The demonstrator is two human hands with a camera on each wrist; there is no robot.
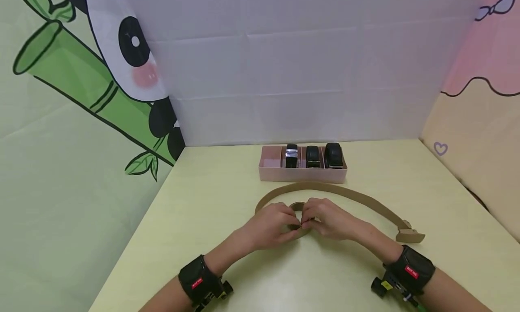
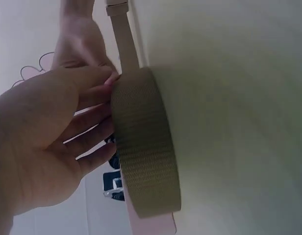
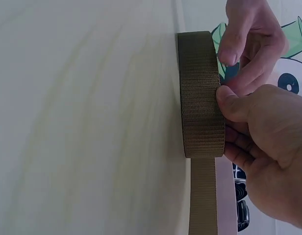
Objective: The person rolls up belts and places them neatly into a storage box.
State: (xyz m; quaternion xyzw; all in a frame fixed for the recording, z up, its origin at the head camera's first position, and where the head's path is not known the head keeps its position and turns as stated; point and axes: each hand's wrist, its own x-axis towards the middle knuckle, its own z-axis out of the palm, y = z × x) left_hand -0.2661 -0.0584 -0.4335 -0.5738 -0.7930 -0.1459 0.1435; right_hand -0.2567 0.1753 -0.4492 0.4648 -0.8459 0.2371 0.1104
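A tan webbing belt [image 1: 345,193] curves across the table, its buckle [image 1: 409,235] lying at the right end. The other end is wound into a coil [image 3: 202,95] that stands on its edge, strap width upright. At the coil's left, my left hand [image 1: 273,225] pinches its upper edge between thumb and fingers. My right hand [image 1: 330,218] holds the same edge from the right, its thumb [image 3: 232,103] on the outer face and the other fingers partly hidden. The fingertips of both hands meet over the coil.
Behind the belt stands a pink divided box [image 1: 302,174]. Three of its compartments hold dark rolled belts, one with a silver buckle [image 1: 291,153]. Printed cloth walls [image 1: 284,77] border the pale table [image 1: 195,194] at the back and sides.
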